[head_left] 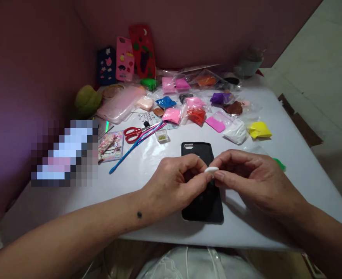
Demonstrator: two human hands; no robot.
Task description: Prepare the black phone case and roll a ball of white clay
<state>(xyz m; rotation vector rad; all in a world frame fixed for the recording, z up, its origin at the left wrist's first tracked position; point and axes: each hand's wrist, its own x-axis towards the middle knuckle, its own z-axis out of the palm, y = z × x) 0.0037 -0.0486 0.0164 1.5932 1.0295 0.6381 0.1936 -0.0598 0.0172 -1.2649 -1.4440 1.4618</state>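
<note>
A small flattened piece of white clay (211, 169) is pinched between the fingertips of both hands. My left hand (185, 178) grips its left side with thumb and fingers. From the right, my right hand (246, 174) holds the other side the same way. Beneath them a black phone case (202, 207) lies flat on the white table, partly covered by my hands. Its camera cutout shows at the top left. Just behind the right hand, a bit of green clay (280, 164) peeks out.
Bags of coloured clay, including a yellow one (259, 130) and a white one (236, 131), lie across the table's back. Red-handled scissors (133, 133), a blue stick tool (130, 153) and a small clear box (162, 136) sit left of centre. Decorated phone cases (143, 50) lean on the wall.
</note>
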